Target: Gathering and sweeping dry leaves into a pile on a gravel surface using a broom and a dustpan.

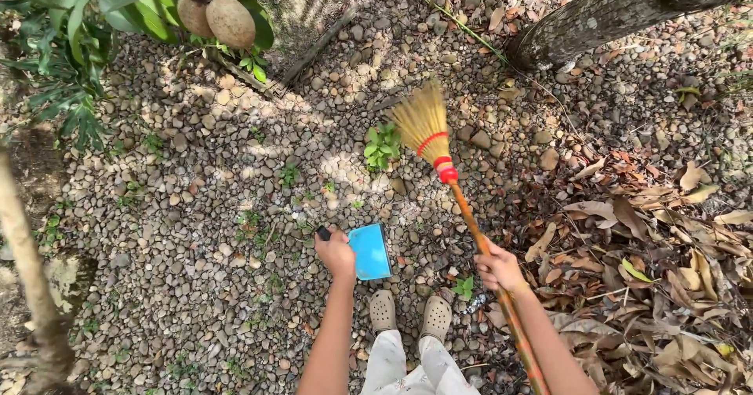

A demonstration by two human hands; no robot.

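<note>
over pebbled ground, the left hand [336,252] grips a blue dustpan [370,251]. the right hand [499,267] has its fingers wrapped around an orange-handled straw broom [438,150] beside dry leaves [651,246].

Broom handle [502,293]: lower end cut off by the bottom edge at 5 o'clock; the section inside the right hand [499,267] is hidden by the fingers. Blue dustpan [370,251]: handle mostly hidden inside the left hand [337,252]; only a dark tip shows. Tree trunk [620,10]: cut off at 1 o'clock. Brown fruits [220,18]: partly hidden by leaves [94,18]; both forearms cut off at 6 o'clock.
</note>
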